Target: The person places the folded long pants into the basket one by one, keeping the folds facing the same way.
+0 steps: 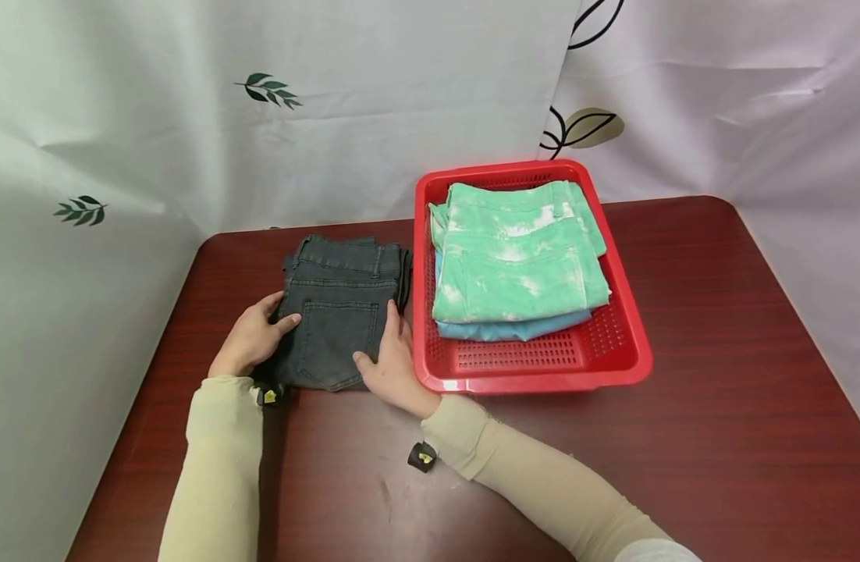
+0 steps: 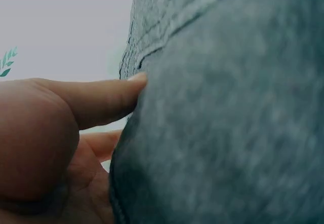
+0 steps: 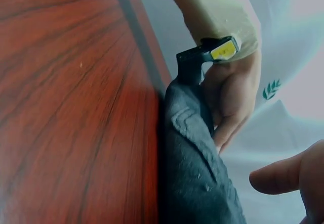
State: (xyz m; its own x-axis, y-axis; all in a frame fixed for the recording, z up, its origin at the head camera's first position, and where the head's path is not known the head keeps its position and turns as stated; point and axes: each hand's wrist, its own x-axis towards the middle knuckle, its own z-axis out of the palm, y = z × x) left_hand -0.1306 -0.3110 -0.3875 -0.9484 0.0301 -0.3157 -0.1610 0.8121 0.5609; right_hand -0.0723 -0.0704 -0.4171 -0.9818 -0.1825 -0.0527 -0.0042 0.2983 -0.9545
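Observation:
A folded pair of dark grey jeans (image 1: 339, 328) lies on the table, back pocket and waistband facing up. My left hand (image 1: 253, 337) is at its left edge, thumb over the top and fingers along the side. In the left wrist view the thumb (image 2: 109, 100) is straight, its tip touching the denim. My right hand (image 1: 396, 368) lies along the right edge, fingers extended between the jeans and the basket. The right wrist view shows that hand's thumb (image 3: 278, 176) held straight, apart from the fabric. Neither hand's fingers curl round the jeans.
A red plastic basket (image 1: 535, 384) stands right of the jeans, close to my right hand. Inside lie folded green-and-white pants (image 1: 521, 273) over a folded blue garment (image 1: 514, 329). The dark red wooden table (image 1: 739, 375) meets a pale patterned curtain (image 1: 374, 117) behind.

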